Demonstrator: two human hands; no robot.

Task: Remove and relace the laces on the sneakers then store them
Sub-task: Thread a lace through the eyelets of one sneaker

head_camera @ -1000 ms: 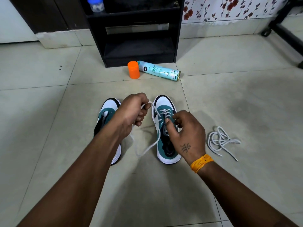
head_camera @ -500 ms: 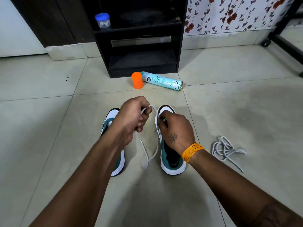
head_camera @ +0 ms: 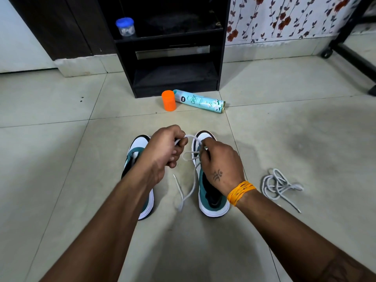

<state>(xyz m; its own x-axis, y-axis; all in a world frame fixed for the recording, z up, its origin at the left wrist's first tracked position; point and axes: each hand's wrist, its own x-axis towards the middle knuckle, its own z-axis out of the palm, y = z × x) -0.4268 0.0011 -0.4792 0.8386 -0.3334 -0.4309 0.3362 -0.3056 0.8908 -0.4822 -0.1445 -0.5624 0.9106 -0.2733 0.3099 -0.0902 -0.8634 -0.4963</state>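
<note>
Two teal, white and black sneakers stand side by side on the tiled floor, toes pointing away from me. My left hand hovers over the left sneaker and grips a strand of white lace. My right hand is over the front of the right sneaker and pinches the same lace near the eyelets. The lace's free end trails down onto the floor between the shoes. A second white lace lies loose in a tangle on the floor to the right.
A black shelf unit stands against the wall ahead, with a small blue-lidded jar on it. An orange cap and a teal spray can lying on its side sit in front of it. A black wheeled frame is at far right.
My right hand moved forward from the shoe's tongue to the toe-side eyelets and took hold of the lace. The lace's loose end has drawn in shorter between the shoes.
</note>
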